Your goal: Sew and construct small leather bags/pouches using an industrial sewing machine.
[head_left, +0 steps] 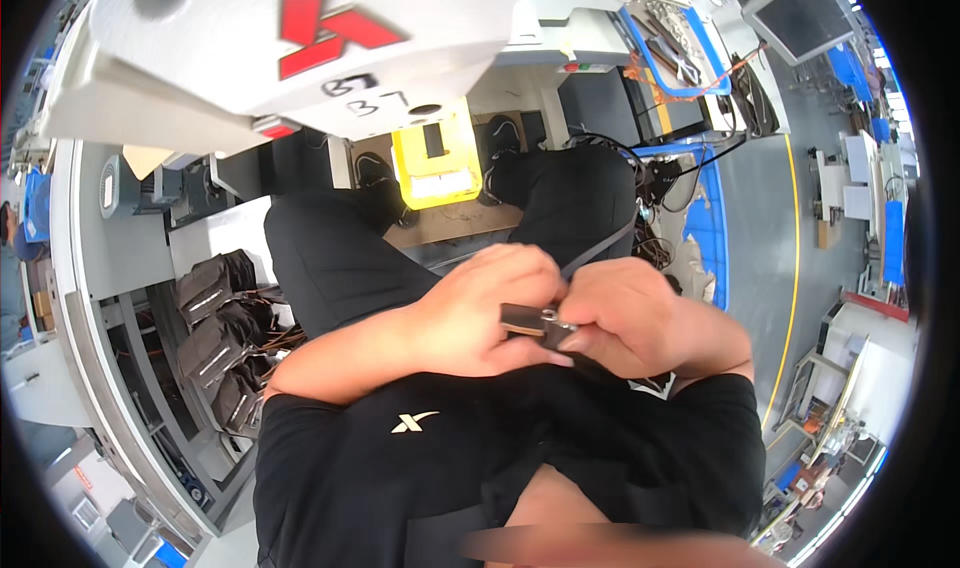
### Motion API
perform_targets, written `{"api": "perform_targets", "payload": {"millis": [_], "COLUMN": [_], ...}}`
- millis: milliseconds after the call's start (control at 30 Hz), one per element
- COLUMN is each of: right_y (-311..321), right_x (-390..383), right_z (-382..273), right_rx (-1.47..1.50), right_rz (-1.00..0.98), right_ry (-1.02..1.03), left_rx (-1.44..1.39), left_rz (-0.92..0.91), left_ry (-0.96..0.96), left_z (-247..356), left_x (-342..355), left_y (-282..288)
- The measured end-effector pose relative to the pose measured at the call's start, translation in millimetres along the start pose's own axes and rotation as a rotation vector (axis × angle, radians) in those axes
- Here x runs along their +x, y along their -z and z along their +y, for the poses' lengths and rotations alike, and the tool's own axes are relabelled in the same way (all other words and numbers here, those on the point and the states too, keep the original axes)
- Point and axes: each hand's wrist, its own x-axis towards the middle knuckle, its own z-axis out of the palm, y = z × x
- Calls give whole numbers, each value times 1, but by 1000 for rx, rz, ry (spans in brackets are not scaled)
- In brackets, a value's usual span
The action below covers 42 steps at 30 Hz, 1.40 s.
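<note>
Both hands meet in front of my chest around a dark strap piece (pixel 523 319) with a flat brown-black end and small metal hardware (pixel 556 319). My left hand (pixel 490 303) is closed around the flat end, its thumb lying below it. With bent fingers, my right hand (pixel 625 313) pinches the strap right beside the metal part. A narrow grey-black strap (pixel 600 251) runs up and to the right from between the hands. The fingers hide much of the piece, so I cannot tell the exact type of hardware.
A white machine head (pixel 230 38) with a red emblem stands ahead. Below it is a yellow pedal (pixel 437 158) between my shoes. Black bags (pixel 215 338) are stacked at left. At right are a blue-edged bin (pixel 712 228) with straps and metal parts, a tool tray (pixel 675 48) and a monitor (pixel 803 15).
</note>
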Motion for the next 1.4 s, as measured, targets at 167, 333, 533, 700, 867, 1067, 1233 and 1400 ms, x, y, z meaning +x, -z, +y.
{"api": "perform_targets", "payload": {"millis": [167,333,533,700,867,1067,1233,1400], "right_y": [-10,-11,-15,-21,-19,-37,-43,-67], "right_x": [9,45,80,87,100,95,70,-1], "right_z": [45,104,138,144,148,154,139,92], "right_rx": [125,-248,-359,-312,-487,-480,-483,654], "right_rz": [182,150,89,55,-19,115,72,166], "right_ry": [-299,-192,22,81,196,211,95,-223], "left_rx": [-354,-753,-1036,-1610,-1565,-1565,-1583,-1446], "left_rz": [337,787,1037,899,1009,1026,963,1051], "left_ry": [93,145,333,398,740,702,601,447], "left_z": [-14,-24,-74,-100,-105,-107,-89,-88], "left_x": [-79,-152,-183,-172,-150,-136,-122,-127], "left_y": [27,87,69,36,22,27,37,46]}}
